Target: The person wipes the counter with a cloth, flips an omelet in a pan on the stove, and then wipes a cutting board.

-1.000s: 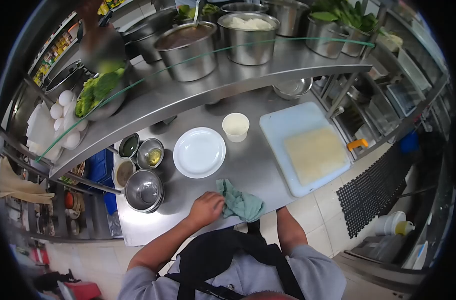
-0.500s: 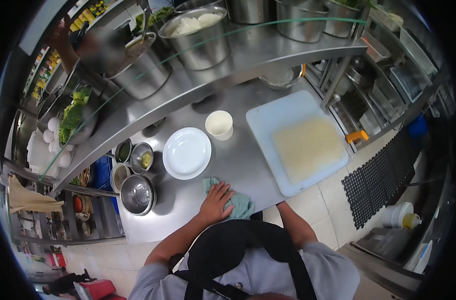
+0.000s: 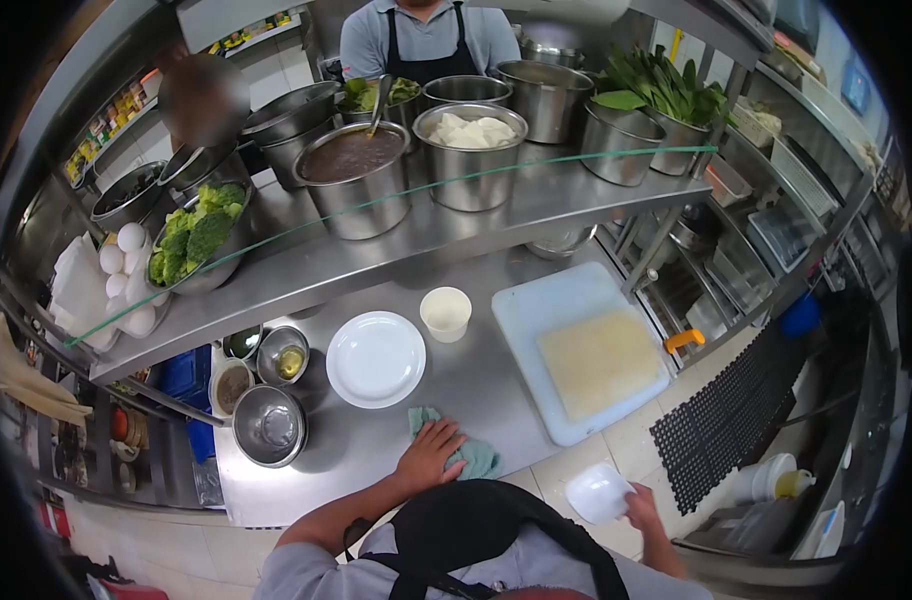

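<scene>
My left hand (image 3: 431, 455) lies flat with its fingers stretched out on a folded green cloth (image 3: 484, 461) at the steel counter's near edge. Off to the right, past that edge, my right hand (image 3: 644, 510) grips a small white dish (image 3: 597, 493) by its side, over the floor. Beyond my left hand are a round white plate (image 3: 376, 360) and a cream paper cup (image 3: 446, 313), both on the counter. A white cutting board (image 3: 521, 300) with a yellowish sheet (image 3: 601, 366) on it lies to their right.
Metal bowls (image 3: 270, 426) stand at the counter's left. A raised shelf (image 3: 396, 262) crosses ahead, carrying broccoli (image 3: 201, 233), eggs (image 3: 131, 237), a pot of brown sauce (image 3: 356, 190) and several other pots. A person (image 3: 431, 45) stands behind it. An orange handle (image 3: 684, 340) juts out right of the board.
My right hand has come up from below the counter edge and moved right, now holding the white dish. My left hand stays on the cloth. The camera view has tilted upward.
</scene>
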Available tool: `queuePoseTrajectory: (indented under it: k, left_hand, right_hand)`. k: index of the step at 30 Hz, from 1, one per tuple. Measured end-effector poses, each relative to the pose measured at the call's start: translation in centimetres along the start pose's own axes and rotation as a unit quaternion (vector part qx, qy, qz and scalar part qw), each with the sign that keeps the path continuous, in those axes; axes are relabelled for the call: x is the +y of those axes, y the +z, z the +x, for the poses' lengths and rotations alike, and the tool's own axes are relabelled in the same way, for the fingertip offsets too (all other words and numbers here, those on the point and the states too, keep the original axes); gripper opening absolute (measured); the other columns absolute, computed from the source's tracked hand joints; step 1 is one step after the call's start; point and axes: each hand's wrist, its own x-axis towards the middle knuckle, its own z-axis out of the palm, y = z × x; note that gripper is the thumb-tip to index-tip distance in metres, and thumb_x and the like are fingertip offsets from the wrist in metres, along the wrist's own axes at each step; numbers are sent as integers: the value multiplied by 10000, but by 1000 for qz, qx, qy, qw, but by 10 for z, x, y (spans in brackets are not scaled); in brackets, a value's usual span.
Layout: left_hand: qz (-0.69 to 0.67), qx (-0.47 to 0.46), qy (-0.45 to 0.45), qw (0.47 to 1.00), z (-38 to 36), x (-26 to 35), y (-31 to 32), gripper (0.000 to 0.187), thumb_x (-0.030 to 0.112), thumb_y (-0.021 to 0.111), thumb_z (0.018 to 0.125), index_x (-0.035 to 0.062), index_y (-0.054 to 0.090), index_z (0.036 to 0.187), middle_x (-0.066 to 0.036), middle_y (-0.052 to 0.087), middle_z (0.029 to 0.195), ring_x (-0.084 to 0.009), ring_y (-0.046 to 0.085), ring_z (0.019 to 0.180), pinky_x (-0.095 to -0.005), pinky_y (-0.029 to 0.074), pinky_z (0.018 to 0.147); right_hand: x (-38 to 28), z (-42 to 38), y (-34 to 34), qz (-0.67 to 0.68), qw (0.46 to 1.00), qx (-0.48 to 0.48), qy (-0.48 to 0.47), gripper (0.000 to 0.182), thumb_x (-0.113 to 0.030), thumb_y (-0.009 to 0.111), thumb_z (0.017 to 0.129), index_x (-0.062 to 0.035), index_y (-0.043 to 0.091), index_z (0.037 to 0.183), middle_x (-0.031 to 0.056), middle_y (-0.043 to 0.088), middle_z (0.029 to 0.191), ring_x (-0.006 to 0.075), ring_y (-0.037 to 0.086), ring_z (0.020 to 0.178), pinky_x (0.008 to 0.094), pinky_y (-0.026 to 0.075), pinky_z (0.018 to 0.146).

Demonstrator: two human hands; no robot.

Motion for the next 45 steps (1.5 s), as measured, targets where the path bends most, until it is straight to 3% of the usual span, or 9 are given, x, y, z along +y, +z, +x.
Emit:
queuePoseTrajectory:
  k: [5, 8, 15, 29, 31, 32, 33, 36, 45]
  left_hand:
    - [-2, 8, -27, 1000, -11, 2, 2, 487, 377, 604, 915, 55, 571, 1278, -185, 507, 1376, -353, 410, 1357, -496, 289, 1147]
    - [-14, 1, -3, 1000, -2, -1, -6, 489, 374, 598, 919, 58, 567, 1290, -179, 504, 1384, -350, 407, 1360, -483, 275, 1159]
    - [66, 12, -128, 989, -48, -7, -30, 496, 368, 574, 924, 81, 552, 1328, -165, 492, 1409, -358, 348, 1409, -532, 225, 1175]
    - [71, 55, -222, 971, -77, -17, -35, 515, 384, 569, 924, 84, 556, 1342, -153, 517, 1411, -338, 381, 1398, -528, 240, 1168]
    - [67, 64, -219, 971, -76, -21, -35, 516, 397, 579, 920, 81, 569, 1328, -148, 535, 1394, -330, 404, 1383, -528, 252, 1162]
    - [67, 64, -221, 971, -77, -23, -35, 516, 397, 579, 920, 81, 569, 1328, -148, 535, 1394, -330, 404, 1383, -528, 252, 1162]
    - [67, 68, -220, 971, -78, -23, -34, 517, 403, 584, 917, 81, 573, 1321, -147, 540, 1389, -329, 414, 1375, -527, 256, 1160]
    - [62, 72, -217, 971, -76, -23, -33, 516, 407, 594, 913, 80, 578, 1312, -144, 548, 1381, -326, 428, 1364, -527, 263, 1157]
    - [24, 73, -228, 971, -78, -28, -33, 501, 368, 611, 912, 56, 570, 1302, -137, 546, 1369, -313, 426, 1366, -523, 274, 1151]
  right_hand:
    - [-102, -39, -49, -138, 990, 8, 22, 403, 25, 504, 807, 75, 630, 1186, 169, 678, 978, 284, 691, 830, 430, 600, 676]
    - [-199, -21, -13, -375, 914, -34, -149, 391, 34, 505, 770, 54, 676, 1121, 127, 699, 928, 237, 686, 816, 359, 569, 758]
    - [-340, 105, 198, -179, 910, -127, -351, 393, -68, 517, 803, 42, 665, 1150, 76, 690, 934, 145, 605, 787, 305, 485, 648]
    - [-369, 270, 436, -73, 969, -143, -189, 412, -35, 439, 935, -11, 448, 1346, 209, 597, 1211, 328, 686, 959, 438, 631, 642]
    - [-379, 267, 437, -380, 892, -82, -230, 430, -91, 418, 945, -15, 473, 1365, 206, 578, 1317, 337, 649, 1089, 471, 599, 811]
    - [-387, 277, 437, -641, 602, 25, -475, 437, -157, 439, 938, -28, 531, 1345, 186, 533, 1403, 334, 598, 1187, 452, 528, 948]
    - [-391, 280, 445, -657, 555, 69, -505, 434, -159, 440, 938, -29, 533, 1342, 186, 534, 1401, 334, 598, 1187, 452, 526, 950]
    - [-409, 270, 488, -565, 698, 41, -438, 428, -165, 445, 939, -32, 541, 1334, 185, 539, 1396, 335, 596, 1189, 452, 520, 955]
    - [-374, 254, 551, -583, 695, 16, -421, 411, -183, 457, 940, -40, 565, 1309, 182, 552, 1381, 338, 592, 1193, 455, 502, 973]
